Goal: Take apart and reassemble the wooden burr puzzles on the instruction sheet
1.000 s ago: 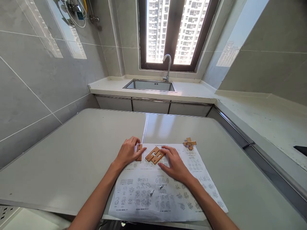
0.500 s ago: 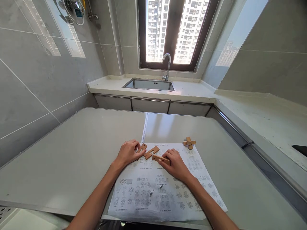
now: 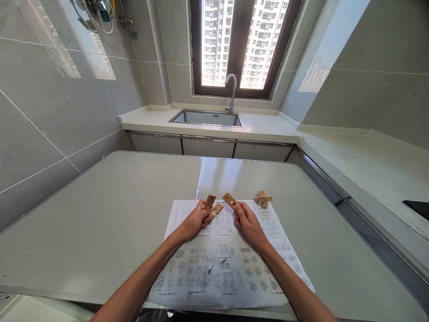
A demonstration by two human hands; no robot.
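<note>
Jutting past the fingers of the left hand point(image 3: 196, 219), a wooden piece point(image 3: 210, 200) is grasped; a marked slat point(image 3: 228, 199) is pinched by the right hand point(image 3: 247, 219). Beside the left fingers a notched piece point(image 3: 219, 208) is seen (whether held, cannot be told); beyond the right, a wooden cross point(image 3: 263, 198).

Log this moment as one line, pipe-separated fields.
left hand: holds wooden piece | right hand: holds second piece | third piece: by left hand | wooden cross: far right corner of printed sheet
</note>
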